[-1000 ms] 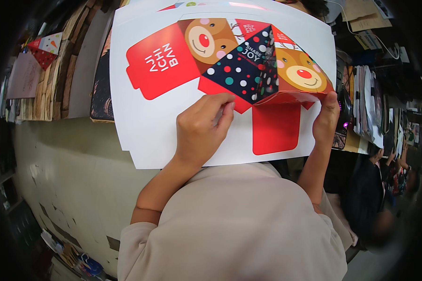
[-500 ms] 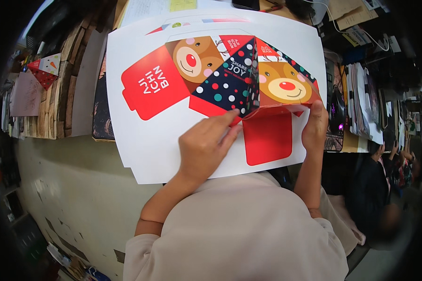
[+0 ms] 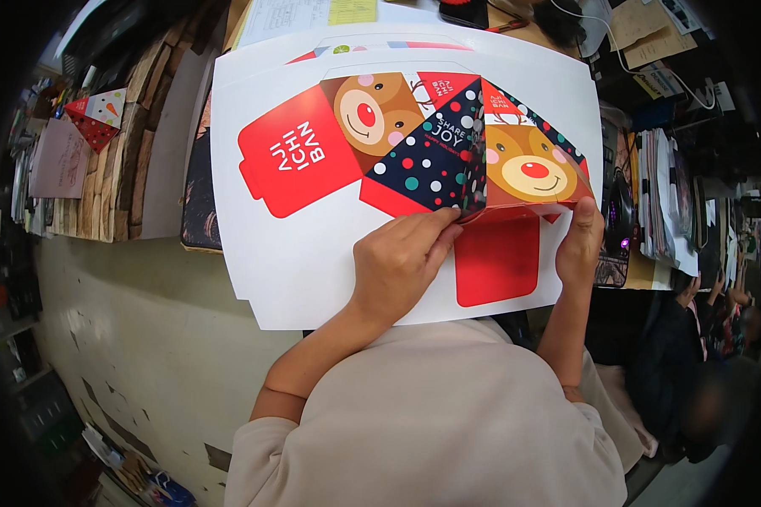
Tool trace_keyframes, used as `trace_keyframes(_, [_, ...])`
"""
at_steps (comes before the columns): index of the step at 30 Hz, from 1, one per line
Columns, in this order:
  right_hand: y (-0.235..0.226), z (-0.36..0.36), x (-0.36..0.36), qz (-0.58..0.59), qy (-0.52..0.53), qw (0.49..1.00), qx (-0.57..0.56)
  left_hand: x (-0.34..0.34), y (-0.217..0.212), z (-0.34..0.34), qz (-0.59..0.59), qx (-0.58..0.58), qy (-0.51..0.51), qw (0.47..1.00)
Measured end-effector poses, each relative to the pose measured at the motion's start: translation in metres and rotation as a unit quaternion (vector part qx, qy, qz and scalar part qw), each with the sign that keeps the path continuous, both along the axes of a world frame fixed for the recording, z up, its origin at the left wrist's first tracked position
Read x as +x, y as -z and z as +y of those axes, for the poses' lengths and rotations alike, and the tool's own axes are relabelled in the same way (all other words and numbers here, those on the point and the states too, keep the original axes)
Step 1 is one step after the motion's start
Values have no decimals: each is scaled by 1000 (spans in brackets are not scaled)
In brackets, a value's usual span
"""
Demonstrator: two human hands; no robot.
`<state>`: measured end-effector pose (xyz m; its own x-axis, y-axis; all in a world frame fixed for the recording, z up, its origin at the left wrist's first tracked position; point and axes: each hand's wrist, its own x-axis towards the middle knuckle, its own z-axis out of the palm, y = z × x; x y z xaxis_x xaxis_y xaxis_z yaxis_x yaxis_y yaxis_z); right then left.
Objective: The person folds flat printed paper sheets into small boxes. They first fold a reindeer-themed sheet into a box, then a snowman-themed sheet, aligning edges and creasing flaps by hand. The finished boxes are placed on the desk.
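A large white printed sheet (image 3: pixel 313 279) lies in front of me, with a red panel and a brown reindeer face at its left. Over its right half rises a folded paper gift box (image 3: pixel 533 169) with dark polka-dot and reindeer-face panels. I cannot tell whether the box is cut free of the sheet. My left hand (image 3: pixel 402 262) pinches the box's lower corner, below the dotted panel. Against the reindeer panel's lower right edge rests the thumb of my right hand (image 3: pixel 579 241); its fingers are mostly hidden. A flat red panel (image 3: pixel 497 266) shows between both hands.
At the left, a small red-and-white snowman paper piece (image 3: pixel 97 118) sits by a brick-patterned box (image 3: pixel 114 182). Stacked papers (image 3: pixel 664 194) stand at the right. A dark phone (image 3: pixel 463 13) and a white cable (image 3: pixel 621 51) are behind the sheet. People are at the far right.
The whole view has shifted, so sheet and hands appear slightly farther right. My left thumb and forefinger have closed together at the box's lower corner. The right hand keeps its hold.
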<state>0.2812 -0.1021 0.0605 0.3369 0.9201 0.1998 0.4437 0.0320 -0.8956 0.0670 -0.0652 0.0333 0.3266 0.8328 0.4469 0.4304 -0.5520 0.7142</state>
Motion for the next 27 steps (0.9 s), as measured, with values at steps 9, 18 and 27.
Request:
trace_keyframes(9, [3,1,0,2,-4,1000,12,2,-1,1,-2,0,2,1000])
trace_keyframes(18, [-8,-23,-2,142,-32,989,9,2,-5,-7,15,3,15,1000])
trace_keyframes(27, [-2,-53,20,234,-78,968,46,-23,-14,8,69,63,28,995])
